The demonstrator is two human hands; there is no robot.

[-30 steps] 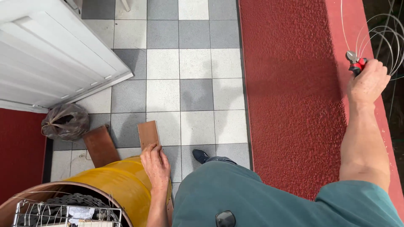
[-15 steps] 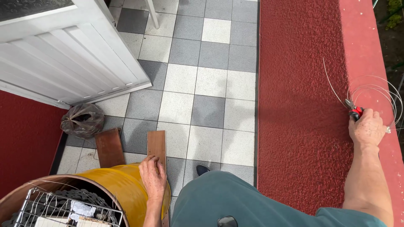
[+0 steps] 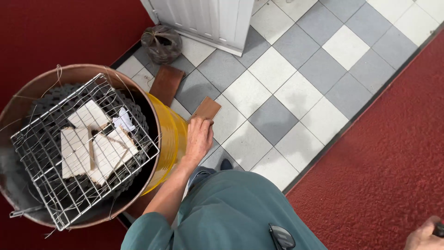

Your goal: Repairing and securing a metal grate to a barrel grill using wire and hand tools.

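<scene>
Two hands of mine show, seen from above, and I place everything by the yellow drum (image 3: 172,139). On the drum's open top, left of its yellow side, sits a wire cage (image 3: 83,148) holding pale flat blocks (image 3: 88,148) over dark material. Beyond the drum, a brown tile (image 3: 166,83) lies on the grey and white checked floor (image 3: 277,69), with a dark tied bag (image 3: 162,43) farther off beside a white door (image 3: 208,18). Just right of the drum, my left hand (image 3: 199,138) has its grip closed on the near end of a small brown board (image 3: 206,109), which sticks out past my fingers above the floor tiles. Far right of the drum, at the lower corner over red carpet (image 3: 393,162), my right hand (image 3: 423,237) is mostly cut off; its grip wraps something dark, though I cannot tell what.
</scene>
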